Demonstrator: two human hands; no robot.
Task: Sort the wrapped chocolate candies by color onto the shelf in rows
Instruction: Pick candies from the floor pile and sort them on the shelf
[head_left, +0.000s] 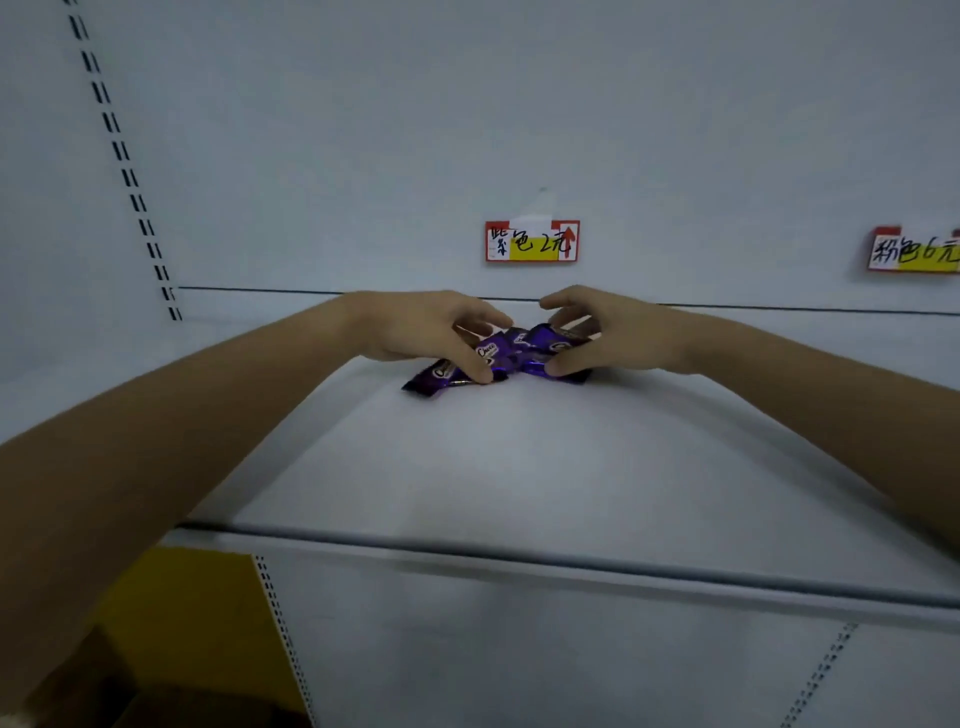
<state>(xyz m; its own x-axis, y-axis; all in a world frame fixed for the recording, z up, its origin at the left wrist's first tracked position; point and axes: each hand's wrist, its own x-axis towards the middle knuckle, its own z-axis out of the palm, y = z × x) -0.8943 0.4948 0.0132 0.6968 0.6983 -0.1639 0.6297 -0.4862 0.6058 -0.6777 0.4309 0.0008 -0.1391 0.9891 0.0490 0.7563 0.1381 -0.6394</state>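
Head view. Both hands reach to the back of the shelf and meet over one small heap.

Left hand: palm down, fingers curled over the heap from the left, thumb tip pressed on the near edge of a wrapper. It pinches the purple candies.

Right hand: mirrors it from the right, fingers arched over the top, thumb low against the near side of the heap. It also grips the candies. The fingertips of the two hands are near each other above the heap, not touching.

The candies are shiny purple wrappers with white print, bunched and overlapping. I cannot tell how many. One wrapper sticks out to the lower left from under the left hand and lies flat on the board. The heap sits on the white shelf, deep in, close to the back panel.

On the back panel, above the heap, is a red-bordered price tag with handwriting on white and yellow. A second tag of the same kind is well apart to the right and cut by the frame edge.

A slotted upright runs down the left. A grey front rail edges the shelf. Below it at lower left is a yellow panel.
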